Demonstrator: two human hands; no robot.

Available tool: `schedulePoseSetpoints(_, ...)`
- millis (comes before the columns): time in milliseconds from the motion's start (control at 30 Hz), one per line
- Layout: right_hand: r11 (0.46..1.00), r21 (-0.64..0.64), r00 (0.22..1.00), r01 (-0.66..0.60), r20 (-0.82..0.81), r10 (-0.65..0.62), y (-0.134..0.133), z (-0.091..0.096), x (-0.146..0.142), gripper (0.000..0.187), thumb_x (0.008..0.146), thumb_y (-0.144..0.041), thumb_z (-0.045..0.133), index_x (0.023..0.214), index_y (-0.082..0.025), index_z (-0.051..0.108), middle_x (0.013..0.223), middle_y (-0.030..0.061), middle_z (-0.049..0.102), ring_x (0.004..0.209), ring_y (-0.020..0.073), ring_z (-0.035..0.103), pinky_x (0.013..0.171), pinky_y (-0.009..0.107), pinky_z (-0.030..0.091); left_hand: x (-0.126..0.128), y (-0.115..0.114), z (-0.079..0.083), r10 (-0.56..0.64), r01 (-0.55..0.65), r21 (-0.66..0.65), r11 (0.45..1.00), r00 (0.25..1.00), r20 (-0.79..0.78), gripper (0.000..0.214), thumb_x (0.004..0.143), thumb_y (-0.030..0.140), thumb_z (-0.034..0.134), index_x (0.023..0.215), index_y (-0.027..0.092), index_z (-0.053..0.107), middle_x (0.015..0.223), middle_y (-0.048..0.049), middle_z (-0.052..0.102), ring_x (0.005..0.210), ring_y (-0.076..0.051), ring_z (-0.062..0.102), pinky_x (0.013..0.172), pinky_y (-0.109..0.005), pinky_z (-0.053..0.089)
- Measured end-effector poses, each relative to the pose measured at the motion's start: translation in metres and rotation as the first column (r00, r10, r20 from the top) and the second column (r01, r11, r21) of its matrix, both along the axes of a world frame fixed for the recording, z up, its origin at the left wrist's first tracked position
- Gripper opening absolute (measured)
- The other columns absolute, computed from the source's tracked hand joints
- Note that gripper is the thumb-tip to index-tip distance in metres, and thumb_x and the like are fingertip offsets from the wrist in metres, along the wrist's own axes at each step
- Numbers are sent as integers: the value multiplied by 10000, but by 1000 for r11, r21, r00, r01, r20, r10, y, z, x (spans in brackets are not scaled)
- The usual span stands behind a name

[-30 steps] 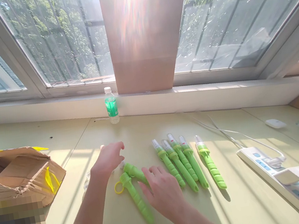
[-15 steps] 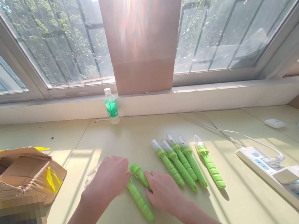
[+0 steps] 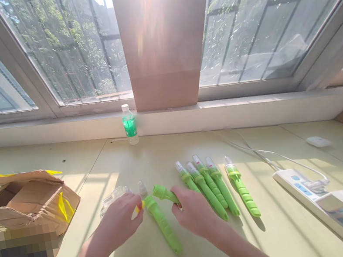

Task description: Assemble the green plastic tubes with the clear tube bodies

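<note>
My left hand (image 3: 122, 217) pinches a small yellow-and-red piece (image 3: 142, 205) between thumb and fingertips, close to the threaded top of a green plastic tube (image 3: 165, 229) lying on the table. My right hand (image 3: 194, 208) is closed around another green threaded tube (image 3: 163, 193), whose open neck points up and left. Just behind the lying tube stands a small clear cap (image 3: 142, 188). More clear plastic parts (image 3: 118, 193) are partly hidden behind my left hand. To the right of my right hand lie several green tubes (image 3: 213, 189) with clear caps on, one (image 3: 244, 191) apart from the others.
An open cardboard box (image 3: 38, 200) sits at the left. A bottle with a green label (image 3: 130, 127) stands near the window sill. On the right are a white power strip (image 3: 296, 184) with plugs and cables, and a small white object (image 3: 318, 141). A cardboard sheet (image 3: 167, 49) leans on the window.
My left hand has drawn back slightly left and down, and the yellow-and-red piece now shows in its fingers. My right hand has lifted and tilted its tube leftward.
</note>
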State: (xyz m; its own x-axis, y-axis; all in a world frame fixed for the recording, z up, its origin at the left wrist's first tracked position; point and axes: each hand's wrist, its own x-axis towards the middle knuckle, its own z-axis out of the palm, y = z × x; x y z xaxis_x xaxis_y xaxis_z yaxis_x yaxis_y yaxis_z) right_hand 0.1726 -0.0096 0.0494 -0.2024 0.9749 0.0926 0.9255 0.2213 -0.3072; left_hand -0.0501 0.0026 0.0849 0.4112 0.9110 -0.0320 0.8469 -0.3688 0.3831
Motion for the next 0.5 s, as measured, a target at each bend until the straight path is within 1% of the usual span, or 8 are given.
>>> schedulePoseSetpoints(67,1000,23,995,-20,-99,22,0,9,4,138,805,-93,450,819,-216,510,644,-37,565,533,125,467,496,254,249,4,9,17,46,-41,-31,999,985,169,217,887,347,456,826,245,638,889,-36,692,863,-225,633,735,-325,482)
schedulePoseSetpoints(100,999,34,991,-28,-133,33,0,13,7,145,808,-92,447,831,-217,518,650,-38,566,541,125,472,504,251,260,7,14,24,54,-44,-45,998,968,247,216,880,381,480,829,251,645,912,-29,702,890,-225,640,743,-318,487)
schedulePoseSetpoints(167,997,59,985,-40,-165,49,1,21,12,158,812,-96,444,849,-220,535,662,-39,570,561,129,487,524,246,281,15,23,36,42,-12,-82,997,927,373,218,867,416,517,832,253,657,919,-20,714,906,-221,651,719,-296,492)
schedulePoseSetpoints(233,996,85,983,-38,-178,53,2,27,17,173,815,-100,442,855,-224,556,680,-34,583,583,134,505,541,245,297,25,31,45,20,27,-97,995,887,461,206,863,417,540,836,251,659,910,-16,717,907,-217,659,696,-281,494)
schedulePoseSetpoints(300,994,109,982,-19,-186,39,3,32,23,206,821,-105,439,889,-232,586,705,-28,600,599,138,520,552,245,310,36,37,51,4,50,-94,994,865,502,191,862,414,554,840,254,656,927,-14,717,931,-215,659,704,-277,497)
schedulePoseSetpoints(367,991,132,982,18,-186,7,4,37,28,255,830,-114,440,964,-247,612,739,-21,621,610,142,534,560,245,321,46,41,53,1,54,-90,995,852,524,181,860,420,564,860,262,652,965,-9,715,963,-215,656,736,-283,502)
schedulePoseSetpoints(433,988,147,985,54,-170,-29,5,40,33,299,834,-121,451,1039,-258,621,773,-14,641,630,147,552,570,247,331,53,44,54,3,56,-90,994,838,545,179,860,429,570,897,274,649,999,-4,712,983,-212,653,785,-294,506)
schedulePoseSetpoints(500,984,155,989,85,-134,-64,6,42,37,319,832,-122,465,1073,-257,625,799,-4,653,658,154,572,571,248,329,57,45,54,-4,71,-99,992,830,558,185,853,436,580,932,282,647,1031,-3,705,1011,-214,647,833,-312,505)
